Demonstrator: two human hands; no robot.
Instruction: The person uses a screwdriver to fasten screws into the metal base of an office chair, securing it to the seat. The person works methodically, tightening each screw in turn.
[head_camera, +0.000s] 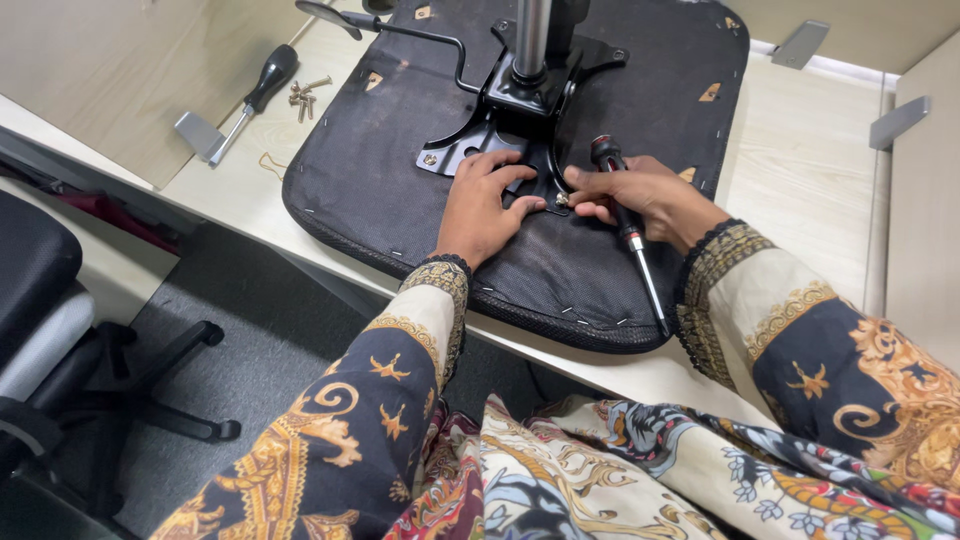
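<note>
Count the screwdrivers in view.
2. One screwdriver is held in the right hand over the upturned chair seat; the other screwdriver lies on the desk, upper left, beside loose screws.

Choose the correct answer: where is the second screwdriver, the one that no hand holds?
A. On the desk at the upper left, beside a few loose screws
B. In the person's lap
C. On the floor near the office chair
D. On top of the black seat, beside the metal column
A: the spare screwdriver lies on the desk at the upper left, next to the loose screws, while the right hand holds another screwdriver over the upturned seat.
</note>
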